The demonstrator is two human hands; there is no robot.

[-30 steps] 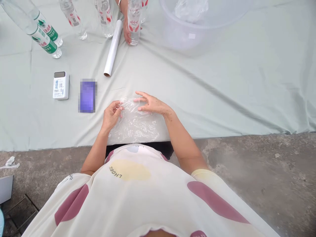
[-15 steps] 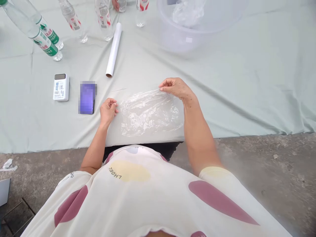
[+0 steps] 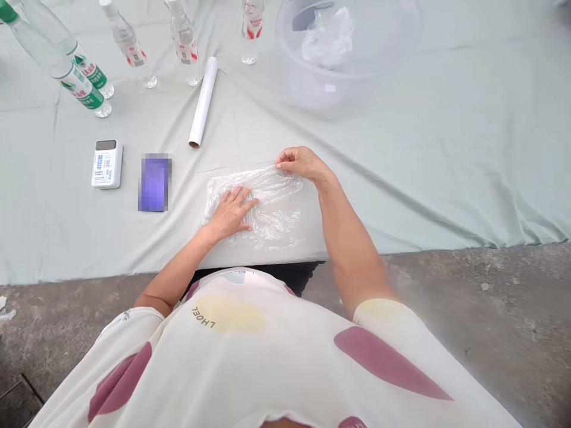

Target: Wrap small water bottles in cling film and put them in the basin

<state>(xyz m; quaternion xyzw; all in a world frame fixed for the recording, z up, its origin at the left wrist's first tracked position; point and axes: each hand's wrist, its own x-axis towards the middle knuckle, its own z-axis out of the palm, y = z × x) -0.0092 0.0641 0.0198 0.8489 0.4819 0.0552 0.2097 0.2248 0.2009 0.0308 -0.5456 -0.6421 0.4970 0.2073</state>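
Observation:
A wrinkled sheet of clear plastic film [image 3: 281, 223] lies on the cloth-covered table right in front of me; whether it is a bag or a single layer I cannot tell. My left hand [image 3: 232, 213] rests flat on its left part, palm down with the fingers spread. At the far right corner of the film, my right hand [image 3: 301, 164] pinches the edge between thumb and fingers. Beyond the film, a white roll [image 3: 203, 102] with a cardboard core lies on the cloth.
Left of the film are a pixelated purple phone-like object [image 3: 154, 183] and a white power bank [image 3: 107, 164]. Green-labelled bottles [image 3: 84, 89] and red-and-white-labelled bottles [image 3: 134, 54] stand at the back. A translucent basin [image 3: 330, 74] holds crumpled clear plastic [image 3: 328, 38].
My left hand has moved right from the film's left edge and opened flat onto it. My right hand still pinches the far corner. The hand at a back bottle is out of view.

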